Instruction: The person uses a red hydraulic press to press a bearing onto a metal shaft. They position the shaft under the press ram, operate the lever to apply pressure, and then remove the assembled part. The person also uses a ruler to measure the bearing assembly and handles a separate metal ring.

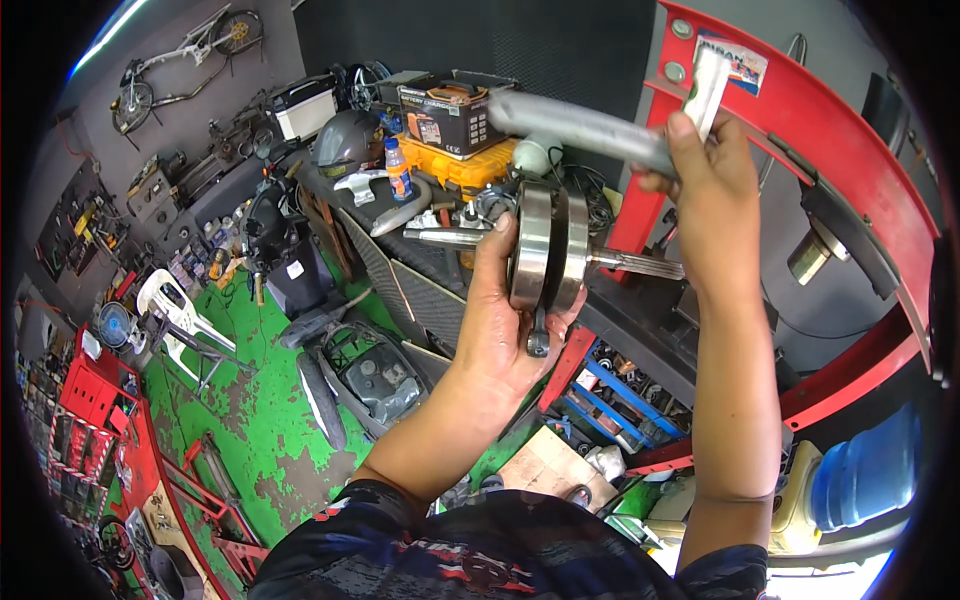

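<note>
Green floor (pixel 262 385) below, crankshaft (pixel 532 250) crosswise in the left hand (pixel 492 335).

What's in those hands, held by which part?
Left hand: a crankshaft, by its round discs. Right hand: a grey bar and a pale strip, each by one end.

You wear a short-sleeved shirt (pixel 570 545), black to navy, mottled with grey-blue streaks; red-and-white print (pixel 485 572) across the front. Your left sleeve (pixel 372 515) carries small red and white marks; right sleeve (pixel 735 573) dark, faintly patterned. Forearms (pixel 735 410) and hands (pixel 715 185) bare.
</note>
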Action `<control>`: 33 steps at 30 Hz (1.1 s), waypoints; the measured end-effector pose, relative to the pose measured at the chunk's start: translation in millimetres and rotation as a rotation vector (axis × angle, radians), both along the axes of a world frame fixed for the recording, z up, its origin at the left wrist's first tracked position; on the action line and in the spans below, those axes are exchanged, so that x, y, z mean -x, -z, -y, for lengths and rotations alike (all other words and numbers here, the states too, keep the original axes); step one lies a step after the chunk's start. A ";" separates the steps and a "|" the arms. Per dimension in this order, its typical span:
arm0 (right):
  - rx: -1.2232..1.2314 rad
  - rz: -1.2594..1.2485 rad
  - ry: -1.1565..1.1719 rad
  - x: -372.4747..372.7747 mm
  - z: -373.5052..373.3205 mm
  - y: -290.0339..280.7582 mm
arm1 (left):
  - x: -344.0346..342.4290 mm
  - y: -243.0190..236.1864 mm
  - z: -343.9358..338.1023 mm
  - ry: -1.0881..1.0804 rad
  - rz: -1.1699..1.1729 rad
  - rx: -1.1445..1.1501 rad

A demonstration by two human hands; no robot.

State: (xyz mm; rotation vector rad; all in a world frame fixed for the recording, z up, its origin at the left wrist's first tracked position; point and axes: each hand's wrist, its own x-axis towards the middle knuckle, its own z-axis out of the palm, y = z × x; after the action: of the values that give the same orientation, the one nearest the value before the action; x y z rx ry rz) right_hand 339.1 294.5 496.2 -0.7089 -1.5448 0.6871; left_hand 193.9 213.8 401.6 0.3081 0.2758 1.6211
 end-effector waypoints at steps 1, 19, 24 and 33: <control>0.012 -0.091 -0.119 1.8 -0.9 -4.8 | -2.3 -3.9 2.9 -0.006 0.007 0.007; 0.103 0.037 -0.323 2.7 11.1 3.4 | -15.3 -11.7 19.1 0.004 0.010 0.035; 0.040 0.057 -0.264 6.3 22.2 0.1 | -15.4 -13.4 21.1 -0.019 0.005 0.033; 0.040 0.060 -0.247 9.3 25.6 2.4 | -13.8 -14.2 24.5 -0.014 0.022 0.045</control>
State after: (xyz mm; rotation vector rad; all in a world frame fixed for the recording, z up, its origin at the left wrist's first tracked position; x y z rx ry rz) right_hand 329.9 268.9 493.8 -0.5770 -1.6951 0.8889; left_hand 207.7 189.4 415.9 0.2547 0.2979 1.6290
